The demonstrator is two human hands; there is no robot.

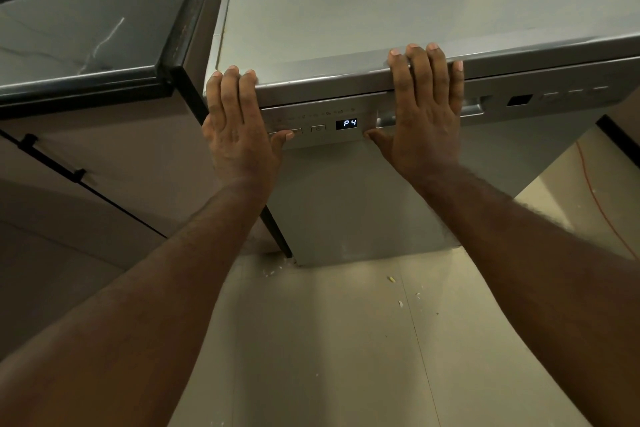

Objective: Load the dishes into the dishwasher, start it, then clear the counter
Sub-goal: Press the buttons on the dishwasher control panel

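Observation:
A silver freestanding dishwasher [346,205] fills the middle of the view, its door shut. Its small display [346,123] reads "P4", beside a round power button [318,128]. My left hand [239,121] lies flat against the left end of the control panel, fingers straight up over the top front edge, thumb on a long button. My right hand [420,111] lies flat over the recessed door handle [474,108], fingertips reaching the top edge, thumb pointing toward the display. Neither hand holds anything.
A dark glossy counter [86,28] stands to the left, with beige cabinet doors and a black bar handle [52,158] below. The dishwasher's flat grey top [415,4] is bare. Crumbs dot the tiled floor [346,340]; an orange cable [595,194] runs along the right.

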